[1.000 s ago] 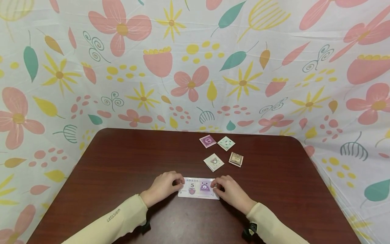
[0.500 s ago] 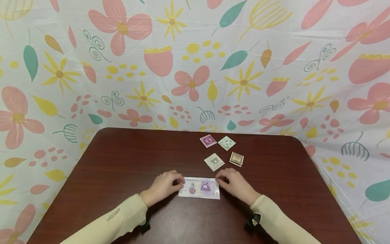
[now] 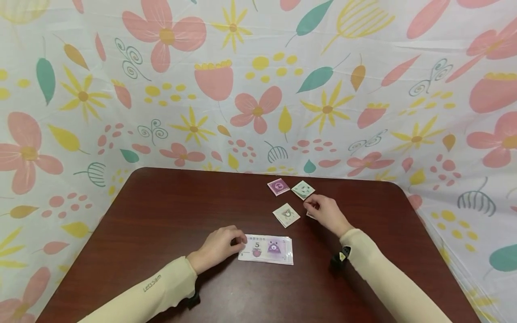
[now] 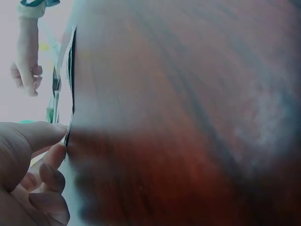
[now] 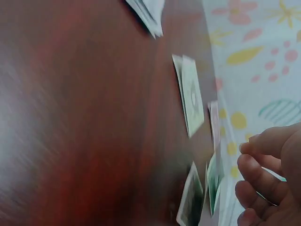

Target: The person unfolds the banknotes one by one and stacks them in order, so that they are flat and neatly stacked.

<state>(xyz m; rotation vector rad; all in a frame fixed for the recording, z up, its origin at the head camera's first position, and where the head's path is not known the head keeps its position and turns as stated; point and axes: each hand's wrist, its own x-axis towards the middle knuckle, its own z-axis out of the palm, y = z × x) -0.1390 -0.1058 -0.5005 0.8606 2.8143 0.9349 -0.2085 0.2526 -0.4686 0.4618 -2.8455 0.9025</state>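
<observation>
Left hand (image 3: pixel 221 244) pinching banknotes (image 3: pixel 267 250), right (image 3: pixel 326 213) near folded notes (image 3: pixel 286 216)

On the counter (image 3: pixel 181 202), we see the banknotes (image 3: pixel 266 256) with our left hand (image 3: pixel 221 244) at their left end; behind lie four folded notes (image 3: pixel 286 215), our right hand (image 3: pixel 328 214) over the rightmost note (image 3: pixel 310 216).

The tabletop (image 3: pixel 173 206) looks like glossy, smooth wood, the purple notes (image 3: pixel 264 250) paper, the backdrop (image 3: pixel 258 47) creased, matt cloth.
</observation>
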